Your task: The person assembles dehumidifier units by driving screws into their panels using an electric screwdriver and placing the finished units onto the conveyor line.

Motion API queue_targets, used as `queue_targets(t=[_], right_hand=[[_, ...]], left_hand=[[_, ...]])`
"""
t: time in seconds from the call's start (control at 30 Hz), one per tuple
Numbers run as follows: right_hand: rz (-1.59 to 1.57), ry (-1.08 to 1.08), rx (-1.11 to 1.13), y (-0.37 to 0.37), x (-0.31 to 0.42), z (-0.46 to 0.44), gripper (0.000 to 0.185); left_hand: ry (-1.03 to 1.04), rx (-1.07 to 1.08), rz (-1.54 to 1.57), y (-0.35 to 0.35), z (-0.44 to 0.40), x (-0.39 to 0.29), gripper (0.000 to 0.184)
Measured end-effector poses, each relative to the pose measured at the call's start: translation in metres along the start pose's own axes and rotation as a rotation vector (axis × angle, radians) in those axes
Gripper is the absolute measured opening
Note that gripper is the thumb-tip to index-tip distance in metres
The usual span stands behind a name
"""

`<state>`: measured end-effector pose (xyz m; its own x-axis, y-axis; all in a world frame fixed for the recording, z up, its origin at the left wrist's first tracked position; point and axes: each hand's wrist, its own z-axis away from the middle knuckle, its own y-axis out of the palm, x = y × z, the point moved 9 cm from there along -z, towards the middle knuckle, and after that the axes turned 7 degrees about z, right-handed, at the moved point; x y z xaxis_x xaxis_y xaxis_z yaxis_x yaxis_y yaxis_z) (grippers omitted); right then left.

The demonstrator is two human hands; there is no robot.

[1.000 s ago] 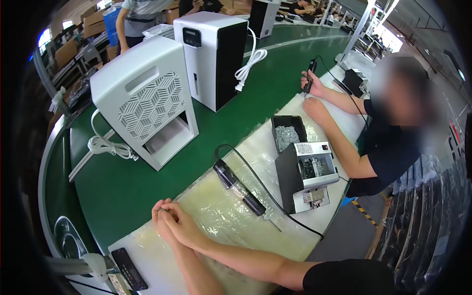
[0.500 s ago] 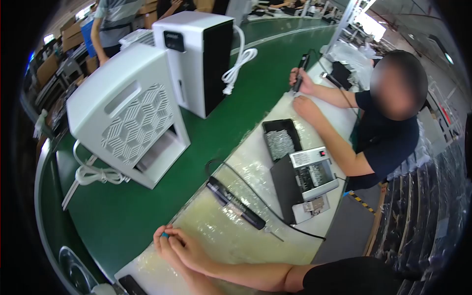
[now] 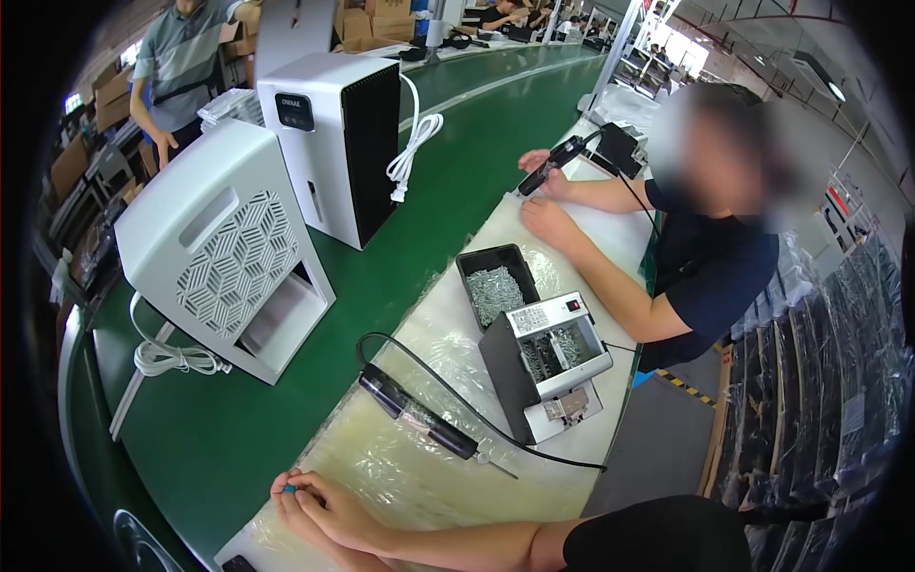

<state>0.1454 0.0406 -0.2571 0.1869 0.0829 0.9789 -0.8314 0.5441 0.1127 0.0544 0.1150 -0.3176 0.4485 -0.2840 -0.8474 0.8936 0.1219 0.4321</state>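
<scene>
Works at the edge of a broad green conveyor belt (image 3: pixel 238 415), beside a white-topped work table (image 3: pixel 615 253) partly covered in clear plastic sheeting (image 3: pixel 400 462). Shares the table with a co-worker (image 3: pixel 715 267) in a dark short-sleeved shirt, bent over the far end with a black handheld tool (image 3: pixel 551 170). Faces two upright appliances on the belt: a white unit (image 3: pixel 162 219) with a geometric grille and an open lower bay, and just behind it a white-and-black unit (image 3: pixel 324 124) with a dark front display, both with bundled white cords. Has within view on the table a boxy screw feeder (image 3: pixel 505 367) with a red switch, a black electric screwdriver (image 3: pixel 419 410) lying on the sheeting, and a black tray (image 3: pixel 526 275) just beside the feeder, filled with silvery screws (image 3: pixel 496 294). Holds left hand (image 3: pixel 303 522) and right hand (image 3: pixel 341 515) together over the near table edge, fingers curled and bunched. Shows at the fingertips a small teal piece (image 3: pixel 290 489), too tiny to identify; cannot tell whether pinched or worn, nor by which hand.
</scene>
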Motion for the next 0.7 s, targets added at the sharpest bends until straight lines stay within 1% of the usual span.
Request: queue_targets(t=[0.17,0.23,0.27,0.33,0.37,0.47,0.5,0.53,0.6,0.63,0.7], right_hand=[[-0.098,0.001,0.025,0.007,-0.004,-0.004,0.024],[-0.229,-0.108,-0.073,0.002,-0.002,-0.006,0.023],[-0.232,-0.111,-0.074,-0.002,0.003,-0.006,0.023],[-0.388,-0.001,0.040,0.003,0.001,-0.010,0.021],[-0.369,-0.078,0.008,0.000,-0.004,-0.015,0.020],[-0.388,-0.092,0.028,0.001,-0.009,-0.017,0.019],[-0.448,-0.199,0.021,-0.005,0.001,-0.012,0.020],[-0.449,-0.197,0.025,-0.004,0.001,-0.011,0.020],[-0.552,-0.045,0.158,0.013,-0.012,-0.012,0.018],[-0.554,-0.042,0.161,0.016,-0.010,-0.012,0.018],[-0.818,0.298,0.291,0.043,-0.035,-0.009,0.031]], left_hand=[[0.093,0.085,-0.120,0.018,0.015,-0.018,0.025],[0.154,0.141,-0.212,0.028,0.023,-0.028,0.026],[0.190,0.172,-0.274,0.034,0.029,-0.034,0.026],[0.283,0.238,-0.411,0.048,0.041,-0.048,0.027],[0.349,0.282,-0.503,0.058,0.049,-0.053,0.027],[0.567,0.389,-0.772,0.094,0.082,-0.071,0.028],[0.622,0.409,-0.824,0.105,0.097,-0.075,0.029],[0.660,0.427,-0.833,0.112,0.112,-0.085,0.030],[0.775,0.484,-0.857,0.124,0.141,-0.111,0.033],[0.774,0.481,-0.860,0.115,0.147,-0.129,0.033],[0.707,0.885,-0.515,0.112,0.173,-0.153,0.037]])
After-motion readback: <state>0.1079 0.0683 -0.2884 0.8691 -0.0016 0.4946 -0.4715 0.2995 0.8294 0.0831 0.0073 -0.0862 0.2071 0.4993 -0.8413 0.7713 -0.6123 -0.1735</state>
